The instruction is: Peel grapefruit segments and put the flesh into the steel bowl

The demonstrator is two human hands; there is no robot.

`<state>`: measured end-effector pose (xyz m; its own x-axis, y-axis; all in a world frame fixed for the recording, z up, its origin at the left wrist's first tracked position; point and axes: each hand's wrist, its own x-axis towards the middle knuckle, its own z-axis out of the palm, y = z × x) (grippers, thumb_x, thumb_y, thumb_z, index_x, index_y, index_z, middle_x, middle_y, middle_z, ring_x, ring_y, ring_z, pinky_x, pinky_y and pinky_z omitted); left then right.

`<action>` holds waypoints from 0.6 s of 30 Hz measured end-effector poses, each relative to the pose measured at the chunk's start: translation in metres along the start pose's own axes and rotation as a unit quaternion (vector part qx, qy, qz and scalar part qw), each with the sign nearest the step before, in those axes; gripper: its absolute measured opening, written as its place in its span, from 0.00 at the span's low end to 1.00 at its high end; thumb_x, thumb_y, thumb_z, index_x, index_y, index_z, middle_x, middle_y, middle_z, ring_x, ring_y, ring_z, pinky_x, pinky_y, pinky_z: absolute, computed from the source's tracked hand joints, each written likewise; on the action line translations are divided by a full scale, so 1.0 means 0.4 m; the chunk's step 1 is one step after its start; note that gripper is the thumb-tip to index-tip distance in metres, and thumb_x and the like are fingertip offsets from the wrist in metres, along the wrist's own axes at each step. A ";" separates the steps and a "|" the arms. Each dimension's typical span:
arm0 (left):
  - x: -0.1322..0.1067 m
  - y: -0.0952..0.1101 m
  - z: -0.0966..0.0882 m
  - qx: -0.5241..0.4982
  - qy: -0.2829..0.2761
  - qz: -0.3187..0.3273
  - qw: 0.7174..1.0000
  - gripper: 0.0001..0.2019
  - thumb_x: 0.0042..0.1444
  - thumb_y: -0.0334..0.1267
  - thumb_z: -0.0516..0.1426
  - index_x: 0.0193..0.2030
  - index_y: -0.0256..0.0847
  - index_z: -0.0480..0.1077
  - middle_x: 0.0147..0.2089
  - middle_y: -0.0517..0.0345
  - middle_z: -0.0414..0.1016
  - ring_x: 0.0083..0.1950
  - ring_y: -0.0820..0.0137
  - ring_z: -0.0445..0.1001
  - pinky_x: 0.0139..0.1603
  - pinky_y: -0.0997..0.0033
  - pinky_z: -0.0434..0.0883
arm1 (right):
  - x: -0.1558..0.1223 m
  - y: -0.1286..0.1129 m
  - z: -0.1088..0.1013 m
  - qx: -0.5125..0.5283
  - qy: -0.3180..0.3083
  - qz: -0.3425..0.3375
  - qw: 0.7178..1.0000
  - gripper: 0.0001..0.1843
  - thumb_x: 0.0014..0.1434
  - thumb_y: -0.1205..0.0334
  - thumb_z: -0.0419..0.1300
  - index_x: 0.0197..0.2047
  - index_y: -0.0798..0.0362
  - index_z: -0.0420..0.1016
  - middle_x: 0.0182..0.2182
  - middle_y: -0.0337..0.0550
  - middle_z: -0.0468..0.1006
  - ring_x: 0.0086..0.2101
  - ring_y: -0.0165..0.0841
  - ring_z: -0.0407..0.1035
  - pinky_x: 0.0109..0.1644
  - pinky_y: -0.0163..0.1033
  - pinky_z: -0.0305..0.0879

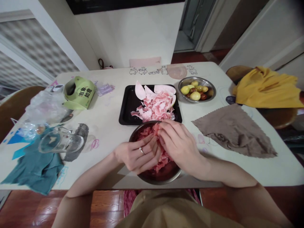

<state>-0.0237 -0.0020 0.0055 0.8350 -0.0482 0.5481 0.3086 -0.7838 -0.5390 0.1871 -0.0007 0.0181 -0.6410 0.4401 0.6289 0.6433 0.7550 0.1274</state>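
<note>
Both hands meet above a metal bowl (159,182) at the table's near edge. Red-pink pomelo pulp (159,166) in loose pieces lies inside it. Closed at the fingertips, my left hand (140,154), with a ring on one finger, grips a piece of pomelo flesh (155,128). My right hand (179,146) pinches the same piece from the other side; the fingers partly hide it. Just beyond the bowl, a black tray (127,106) holds a heap of pink-white pomelo peel (158,106), with larger rind wedges at its back.
A steel bowl of small fruit (197,99) stands back right, near a brown cloth (234,129). Yellow fabric (268,87) hangs over a chair. On the left are a glass pitcher (63,141), teal cloth (35,167), green visor (82,95) and plastic bags (47,106).
</note>
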 end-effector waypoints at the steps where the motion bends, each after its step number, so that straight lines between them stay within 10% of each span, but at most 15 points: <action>1: 0.000 0.000 0.000 0.004 0.000 -0.002 1.000 0.12 0.68 0.30 0.53 0.41 0.37 0.79 0.41 0.53 0.85 0.48 0.64 0.85 0.55 0.66 0.83 | -0.001 0.004 0.003 0.010 -0.004 -0.002 1.000 0.11 0.66 0.76 0.55 0.44 0.67 0.79 0.45 0.56 0.82 0.50 0.45 0.72 0.52 0.46 0.74; 18: -0.019 -0.016 -0.036 -0.078 0.027 -0.111 0.990 0.07 0.66 0.31 0.58 0.43 0.38 0.79 0.46 0.51 0.85 0.55 0.62 0.83 0.51 0.67 0.85 | 0.004 0.058 -0.002 0.091 0.031 -0.055 0.994 0.03 0.65 0.70 0.59 0.42 0.57 0.75 0.44 0.48 0.81 0.50 0.40 0.73 0.54 0.46 0.71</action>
<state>-0.0385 -0.0055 0.0139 0.7274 0.1055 0.6780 0.4042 -0.8644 -0.2992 0.2014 0.0171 0.0229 -0.6718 0.3239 0.6662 0.4811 0.8746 0.0600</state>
